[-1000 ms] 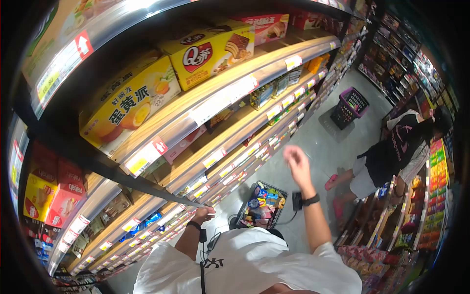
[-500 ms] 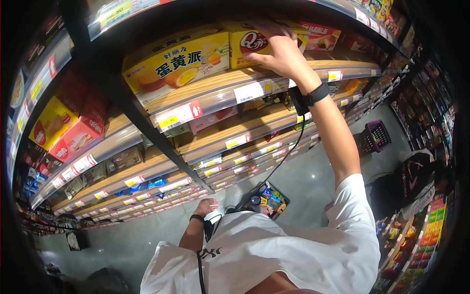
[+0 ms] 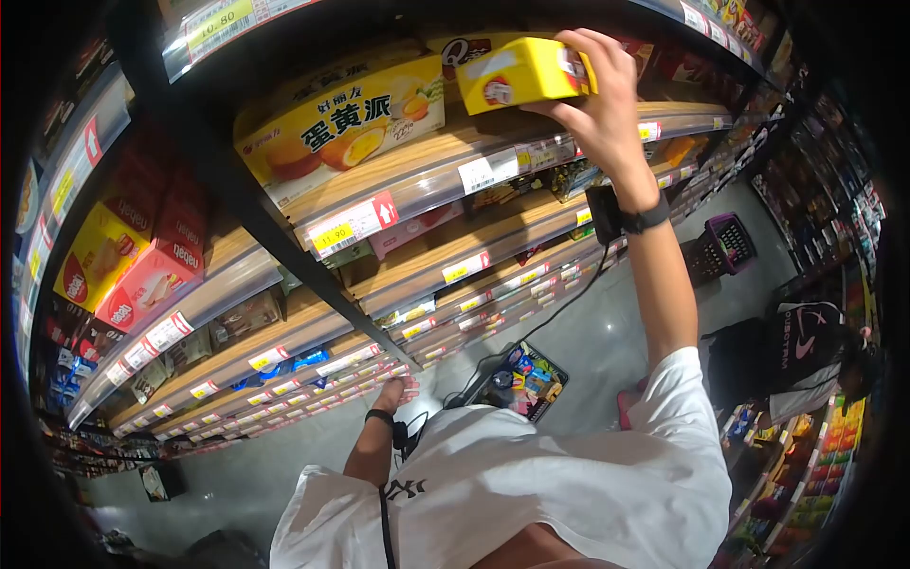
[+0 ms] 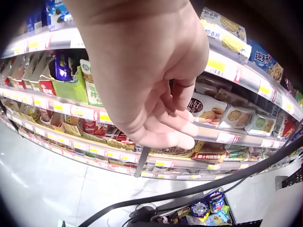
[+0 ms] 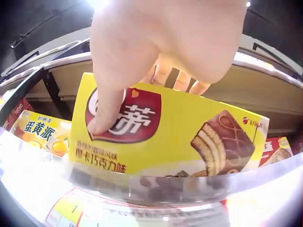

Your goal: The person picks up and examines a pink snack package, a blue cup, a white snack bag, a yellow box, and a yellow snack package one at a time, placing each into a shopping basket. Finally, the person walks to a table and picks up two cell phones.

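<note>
One yellow box [image 3: 517, 78] tilted near the front edge of the shelf [image 3: 457, 143], pinched by part-open fingers [image 3: 607, 49] of the right hand [image 3: 609, 106], left hand [image 3: 398, 391] loosely curled, empty; removal seemed underway, next needing clearance past that edge.

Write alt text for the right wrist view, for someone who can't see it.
The right hand holds a yellow cake box from above, thumb on its red logo, fingers behind. Another yellow box shows at picture left, a red box at picture right. A shelf edge with a price tag crosses the foreground.
</note>
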A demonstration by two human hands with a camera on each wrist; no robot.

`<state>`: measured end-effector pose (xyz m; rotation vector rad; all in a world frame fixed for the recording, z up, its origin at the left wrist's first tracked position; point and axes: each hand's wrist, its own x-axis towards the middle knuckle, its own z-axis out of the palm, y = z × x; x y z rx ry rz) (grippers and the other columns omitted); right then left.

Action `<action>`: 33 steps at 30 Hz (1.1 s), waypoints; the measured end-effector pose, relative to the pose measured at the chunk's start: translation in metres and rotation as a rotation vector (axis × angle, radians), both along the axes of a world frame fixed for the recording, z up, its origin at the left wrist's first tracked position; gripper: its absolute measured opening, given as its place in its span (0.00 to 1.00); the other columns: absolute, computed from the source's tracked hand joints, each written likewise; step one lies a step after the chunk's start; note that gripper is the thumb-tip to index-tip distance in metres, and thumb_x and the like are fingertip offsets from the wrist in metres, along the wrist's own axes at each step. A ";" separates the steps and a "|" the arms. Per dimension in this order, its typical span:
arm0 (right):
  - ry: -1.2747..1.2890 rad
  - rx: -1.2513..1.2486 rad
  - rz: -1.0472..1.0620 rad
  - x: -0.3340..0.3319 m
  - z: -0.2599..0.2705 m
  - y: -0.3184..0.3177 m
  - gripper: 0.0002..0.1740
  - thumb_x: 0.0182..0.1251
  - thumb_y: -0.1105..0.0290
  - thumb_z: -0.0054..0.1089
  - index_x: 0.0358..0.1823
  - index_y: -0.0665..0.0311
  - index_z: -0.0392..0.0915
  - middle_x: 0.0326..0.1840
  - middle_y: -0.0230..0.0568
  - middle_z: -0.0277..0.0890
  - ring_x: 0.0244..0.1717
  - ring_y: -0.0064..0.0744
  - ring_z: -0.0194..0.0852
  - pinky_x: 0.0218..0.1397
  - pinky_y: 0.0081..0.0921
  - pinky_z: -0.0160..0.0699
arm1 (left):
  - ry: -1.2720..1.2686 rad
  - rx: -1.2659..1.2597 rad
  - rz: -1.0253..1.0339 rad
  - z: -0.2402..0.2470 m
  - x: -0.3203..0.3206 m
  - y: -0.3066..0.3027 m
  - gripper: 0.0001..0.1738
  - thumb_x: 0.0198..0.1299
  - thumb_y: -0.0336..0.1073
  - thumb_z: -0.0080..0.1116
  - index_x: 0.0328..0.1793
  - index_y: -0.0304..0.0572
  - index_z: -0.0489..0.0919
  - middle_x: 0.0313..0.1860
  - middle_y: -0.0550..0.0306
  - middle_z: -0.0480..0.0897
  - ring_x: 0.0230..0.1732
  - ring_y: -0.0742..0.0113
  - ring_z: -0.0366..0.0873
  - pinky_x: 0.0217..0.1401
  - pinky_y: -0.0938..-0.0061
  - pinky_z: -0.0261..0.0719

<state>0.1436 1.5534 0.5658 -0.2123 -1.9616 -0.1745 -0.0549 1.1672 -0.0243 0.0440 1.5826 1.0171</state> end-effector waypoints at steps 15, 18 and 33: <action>0.270 -0.839 0.763 0.214 -0.148 -0.158 0.26 0.58 0.64 0.76 0.54 0.62 0.74 0.63 0.46 0.67 0.73 0.50 0.62 0.76 0.46 0.63 | 0.615 0.593 -0.495 0.223 0.098 0.106 0.32 0.80 0.58 0.36 0.55 0.36 0.80 0.47 0.52 0.84 0.46 0.60 0.80 0.53 0.68 0.77; 0.130 -1.078 0.855 0.242 -0.181 -0.179 0.32 0.49 0.72 0.82 0.56 0.63 0.76 0.65 0.45 0.66 0.76 0.47 0.60 0.78 0.42 0.59 | -0.039 0.826 -0.168 0.311 0.163 0.118 0.44 0.77 0.69 0.25 0.80 0.41 0.62 0.67 0.56 0.78 0.59 0.67 0.80 0.62 0.70 0.76; 0.140 -1.661 0.787 0.363 -0.268 -0.230 0.45 0.52 0.73 0.81 0.72 0.70 0.66 0.75 0.48 0.67 0.73 0.34 0.67 0.77 0.32 0.63 | 0.408 0.516 -0.230 0.308 0.306 0.033 0.26 0.80 0.51 0.41 0.71 0.45 0.76 0.56 0.63 0.81 0.50 0.79 0.74 0.50 0.81 0.72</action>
